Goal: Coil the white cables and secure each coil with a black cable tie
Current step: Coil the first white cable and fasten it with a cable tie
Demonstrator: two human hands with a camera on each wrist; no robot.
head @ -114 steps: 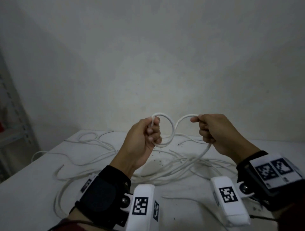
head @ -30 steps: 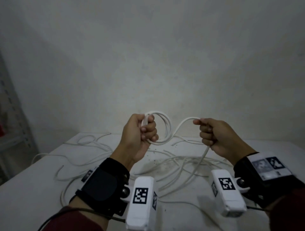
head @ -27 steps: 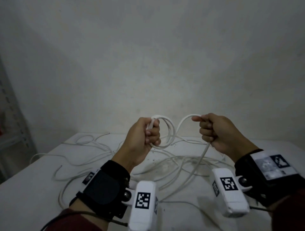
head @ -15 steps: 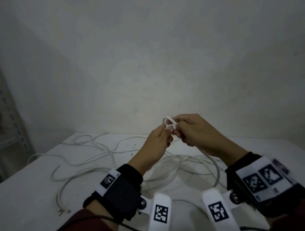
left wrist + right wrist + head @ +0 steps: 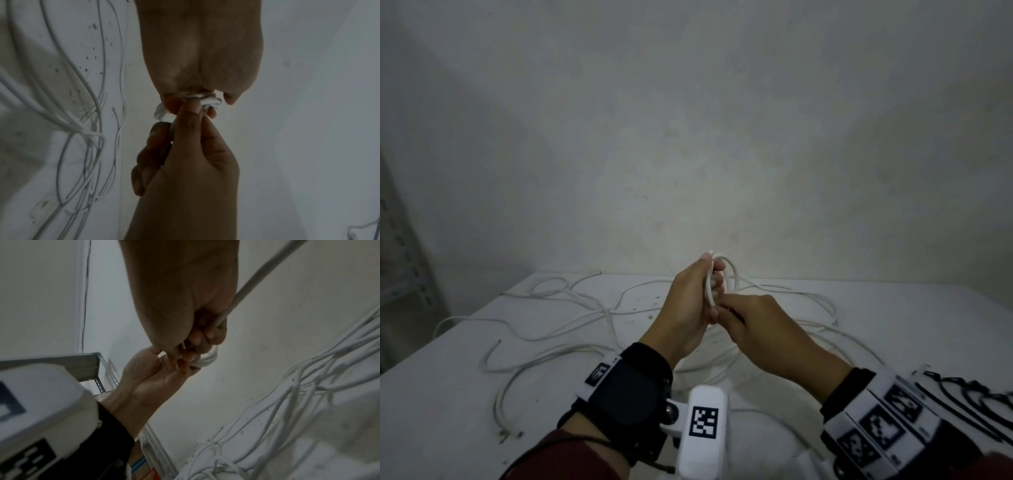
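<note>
Fingers of the left hand (image 5: 690,308) clench a small white cable coil (image 5: 722,274) above the table (image 5: 431,394) while the right hand (image 5: 756,329) pinches its trailing strand.

Left hand (image 5: 688,301) raised with fingers curled, right hand (image 5: 760,329) curled touching it.

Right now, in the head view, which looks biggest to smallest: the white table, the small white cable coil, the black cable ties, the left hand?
1. White table
2. Left hand, though nearness enlarges it
3. Black cable ties, partly cut off at the edge, so unsure
4. Small white cable coil
</note>
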